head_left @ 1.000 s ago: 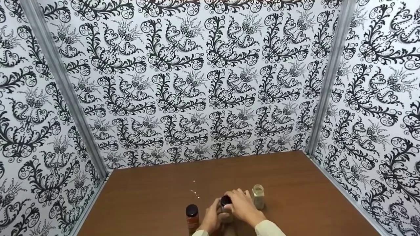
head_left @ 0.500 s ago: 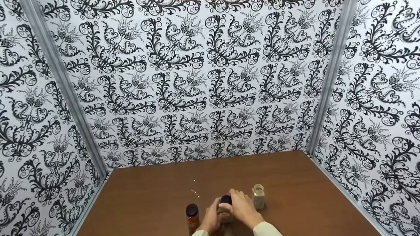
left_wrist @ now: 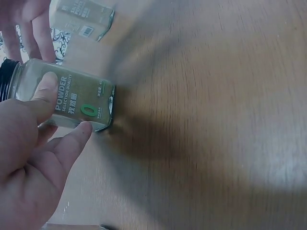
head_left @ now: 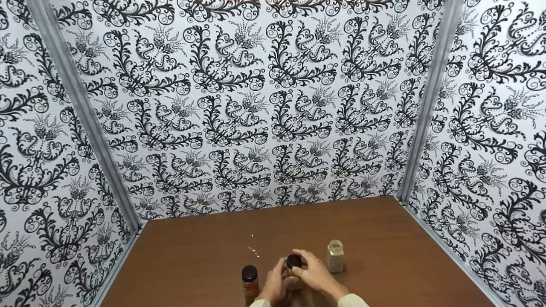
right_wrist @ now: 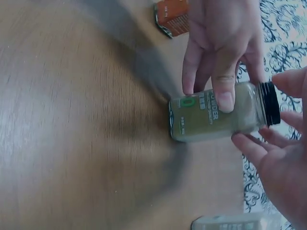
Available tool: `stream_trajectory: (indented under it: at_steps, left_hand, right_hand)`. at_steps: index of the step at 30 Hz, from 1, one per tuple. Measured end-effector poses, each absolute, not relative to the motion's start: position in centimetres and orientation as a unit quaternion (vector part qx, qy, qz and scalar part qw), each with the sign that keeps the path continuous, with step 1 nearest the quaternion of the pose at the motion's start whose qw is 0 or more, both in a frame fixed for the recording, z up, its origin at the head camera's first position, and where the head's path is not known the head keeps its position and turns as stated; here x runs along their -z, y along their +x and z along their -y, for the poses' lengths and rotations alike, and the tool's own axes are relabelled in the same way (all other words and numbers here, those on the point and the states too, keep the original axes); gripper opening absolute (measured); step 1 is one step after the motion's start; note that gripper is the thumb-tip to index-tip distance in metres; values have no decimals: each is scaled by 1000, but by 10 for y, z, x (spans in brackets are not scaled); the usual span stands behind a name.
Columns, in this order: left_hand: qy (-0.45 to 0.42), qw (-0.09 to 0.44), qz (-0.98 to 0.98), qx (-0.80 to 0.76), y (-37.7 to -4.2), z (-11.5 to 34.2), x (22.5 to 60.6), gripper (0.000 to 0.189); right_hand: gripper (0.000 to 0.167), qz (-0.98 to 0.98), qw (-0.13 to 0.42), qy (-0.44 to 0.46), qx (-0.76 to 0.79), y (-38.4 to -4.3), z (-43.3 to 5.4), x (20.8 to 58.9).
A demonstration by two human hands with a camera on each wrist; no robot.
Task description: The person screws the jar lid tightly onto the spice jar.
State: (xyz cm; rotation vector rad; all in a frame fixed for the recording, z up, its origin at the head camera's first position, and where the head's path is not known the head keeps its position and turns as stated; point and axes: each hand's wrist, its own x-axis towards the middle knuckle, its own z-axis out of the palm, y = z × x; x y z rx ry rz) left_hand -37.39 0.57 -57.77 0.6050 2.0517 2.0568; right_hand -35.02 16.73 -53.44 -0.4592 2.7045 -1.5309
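Note:
A clear spice jar [left_wrist: 91, 93] of brownish-green powder, labelled POWDER, stands on the table between both hands. My left hand [head_left: 275, 283] grips its body, with the thumb lying along the label in the left wrist view. The black lid [head_left: 294, 261] sits on the jar's mouth. Around that lid curl the thumb and fingers of my right hand [head_left: 318, 273]. In the right wrist view, the right hand [right_wrist: 283, 163] has fingers on both sides of the lid and at the neck. Part of the jar is hidden behind the hands in the head view.
Right of the hands stands a lidless glass jar [head_left: 335, 258] of pale powder. To the left is a black-capped jar [head_left: 250, 285] with orange-red contents. Small white specks [head_left: 254, 252] lie on the brown table [head_left: 192, 251]. Patterned walls [head_left: 239, 106] enclose the table.
My right hand has turned back and forth at the lid; its thumb crossed the lid's front half a second ago and sits lower now. The left hand and jar stay in place.

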Motion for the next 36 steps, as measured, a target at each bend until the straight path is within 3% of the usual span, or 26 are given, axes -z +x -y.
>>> stream_trajectory:
  at_steps: [6,15,20,26,36]
  left_hand:
    - [243,34,-769,-590,-373,-4,578,52]
    - [215,71,-699,-678,-371,-6,579,52]
    - [233,46,-738,-632,-372,-5,579,49]
    - [267,8,-770,-580,-372,-1,580,51]
    - [271,-4,-806,-527,-374,0,579,49]
  right_hand:
    - [42,-846,-10,-169,505,-351,-174,542]
    - [35,-846,-39,-153,510,-354,-173,543]
    - [41,-845,-35,-132,516,-354,-171,544]
    - [66,-834,-25,-147,532,-350,-169,543]
    - [42,-821,-52,-181,538,-350,-172,550]
